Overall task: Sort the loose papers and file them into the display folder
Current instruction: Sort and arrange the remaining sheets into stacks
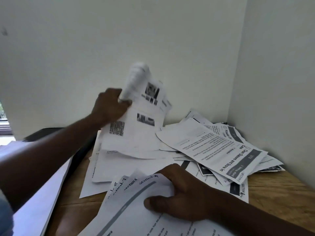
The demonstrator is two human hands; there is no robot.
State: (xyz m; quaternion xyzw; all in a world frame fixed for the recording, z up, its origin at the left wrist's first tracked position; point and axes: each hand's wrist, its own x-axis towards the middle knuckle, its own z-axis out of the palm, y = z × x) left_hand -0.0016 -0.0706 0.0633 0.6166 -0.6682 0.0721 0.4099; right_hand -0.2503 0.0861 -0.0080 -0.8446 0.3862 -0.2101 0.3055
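Observation:
My left hand (111, 106) grips the upper left edge of a printed sheet (136, 126) and holds it lifted above the table, its top curled over and blurred. My right hand (180, 195) holds a fanned stack of sorted sheets (129, 213) near the front, thumb on top; their corners carry handwritten section labels. A loose pile of printed papers (221, 150) lies spread over the wooden table (276, 189) in the corner. The display folder (40, 193) lies at the left under my left forearm, white pages showing with a dark cover edge.
White walls close in behind and on the right, forming a corner (228, 116). Bare wood shows at the right front of the table. A window edge (4, 123) appears at the far left.

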